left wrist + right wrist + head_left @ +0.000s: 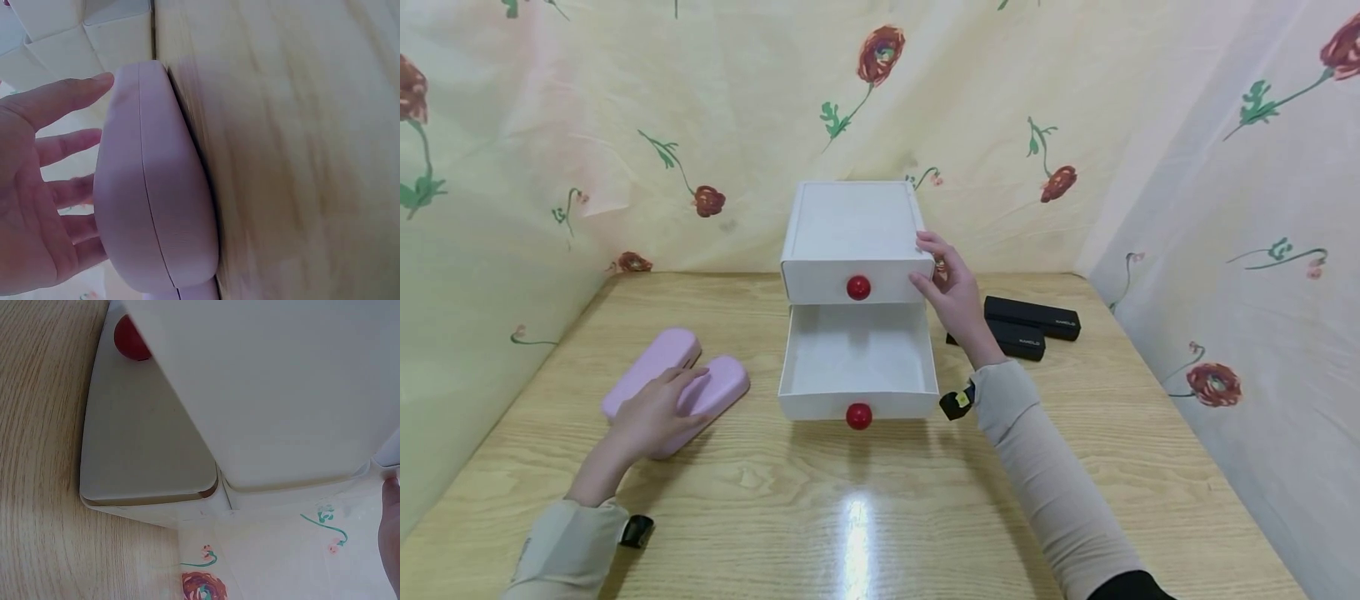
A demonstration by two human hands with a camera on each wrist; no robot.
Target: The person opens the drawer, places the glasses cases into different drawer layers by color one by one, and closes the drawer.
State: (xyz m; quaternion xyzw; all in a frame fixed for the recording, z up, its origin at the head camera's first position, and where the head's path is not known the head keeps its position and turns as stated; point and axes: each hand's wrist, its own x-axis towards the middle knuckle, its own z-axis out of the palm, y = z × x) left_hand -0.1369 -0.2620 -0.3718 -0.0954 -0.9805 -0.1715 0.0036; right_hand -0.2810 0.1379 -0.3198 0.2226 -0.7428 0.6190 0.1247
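Two lilac clamshell cases, shaped like glasses cases, lie side by side on the table at the left. Over the nearer case (156, 181) my left hand (657, 414) reaches with fingers spread, thumb toward its near side; the farther case (658, 367) is beyond it. A white drawer cabinet (859, 221) stands in the middle. My right hand (957, 296) touches its upper right front corner, thumb at the front and fingers along the side and top edge. Below the top drawer, an open drawer (857, 350) with a red knob (859, 416) stands pulled out with nothing inside.
Two black oblong boxes (1033, 317) lie behind my right forearm. In the right wrist view, a lower drawer front (147, 437) with a red knob (131, 339) sits shut near the wooden table (40, 450). Floral cloth (760, 100) hangs behind and at both sides.
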